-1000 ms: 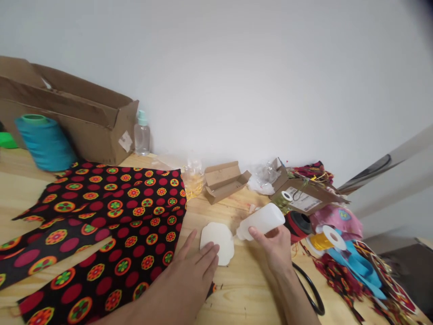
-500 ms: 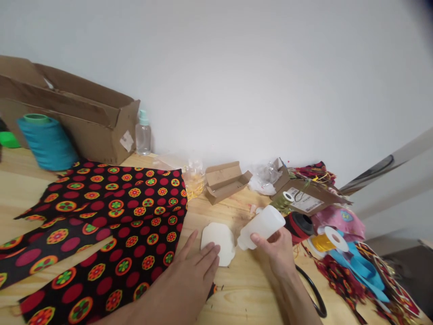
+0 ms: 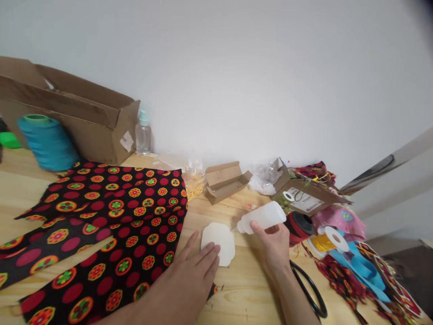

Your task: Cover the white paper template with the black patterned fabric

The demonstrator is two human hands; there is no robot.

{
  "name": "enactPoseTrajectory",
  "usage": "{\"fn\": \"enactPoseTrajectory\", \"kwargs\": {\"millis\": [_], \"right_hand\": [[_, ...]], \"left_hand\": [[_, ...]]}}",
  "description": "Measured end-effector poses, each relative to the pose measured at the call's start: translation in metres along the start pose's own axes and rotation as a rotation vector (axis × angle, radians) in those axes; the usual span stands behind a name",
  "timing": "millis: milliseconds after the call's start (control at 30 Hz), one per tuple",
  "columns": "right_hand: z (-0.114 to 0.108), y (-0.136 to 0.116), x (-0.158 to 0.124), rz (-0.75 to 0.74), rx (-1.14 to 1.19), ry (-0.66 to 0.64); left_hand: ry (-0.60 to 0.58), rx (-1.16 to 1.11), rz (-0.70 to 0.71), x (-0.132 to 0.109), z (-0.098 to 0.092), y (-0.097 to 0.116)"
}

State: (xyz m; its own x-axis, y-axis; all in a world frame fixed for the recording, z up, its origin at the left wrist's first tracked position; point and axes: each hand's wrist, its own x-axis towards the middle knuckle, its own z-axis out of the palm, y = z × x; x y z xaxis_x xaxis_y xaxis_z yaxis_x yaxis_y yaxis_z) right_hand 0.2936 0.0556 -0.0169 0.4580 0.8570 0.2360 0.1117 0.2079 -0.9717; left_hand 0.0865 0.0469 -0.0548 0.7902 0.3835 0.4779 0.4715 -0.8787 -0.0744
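A white squeeze bottle [image 3: 264, 216] with a narrow nozzle is gripped by my right hand [image 3: 272, 241]. It is tilted, and its tip points left at the upper right edge of a white, notched card piece [image 3: 225, 241]. Whether the tip touches that edge I cannot tell. My left hand [image 3: 192, 275] lies flat with fingers stretched out, the fingertips resting on the card's lower left part. Just left of that hand spreads black fabric [image 3: 135, 212] with red dots and bright flower circles.
At the back left stand a large cardboard box [image 3: 84, 131], a blue thread cone [image 3: 47, 142] and a spray bottle [image 3: 144, 135]. A small open carton [image 3: 226, 183] lies behind the card. On the right are spools, a yellow ribbon roll [image 3: 329, 241] and a black ring [image 3: 313, 293].
The bottle in my right hand has shifted and turned, its nozzle now higher along the card's right edge and clearly visible. My left hand and the card stay put.
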Motion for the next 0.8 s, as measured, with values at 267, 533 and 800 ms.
{"fn": "enactPoseTrajectory", "kwargs": {"millis": [267,533,800], "right_hand": [[0.001,0.002,0.003,0.017,0.148,0.048],[0.035,-0.027,-0.013,0.028,-0.056,-0.111],[0.063,-0.022,-0.02,-0.029,-0.182,-0.129]], "left_hand": [[0.017,0.042,-0.012,-0.001,0.002,0.002],[0.04,0.119,0.032,-0.002,-0.007,0.02],[0.022,0.122,0.054,0.001,-0.013,0.02]]}}
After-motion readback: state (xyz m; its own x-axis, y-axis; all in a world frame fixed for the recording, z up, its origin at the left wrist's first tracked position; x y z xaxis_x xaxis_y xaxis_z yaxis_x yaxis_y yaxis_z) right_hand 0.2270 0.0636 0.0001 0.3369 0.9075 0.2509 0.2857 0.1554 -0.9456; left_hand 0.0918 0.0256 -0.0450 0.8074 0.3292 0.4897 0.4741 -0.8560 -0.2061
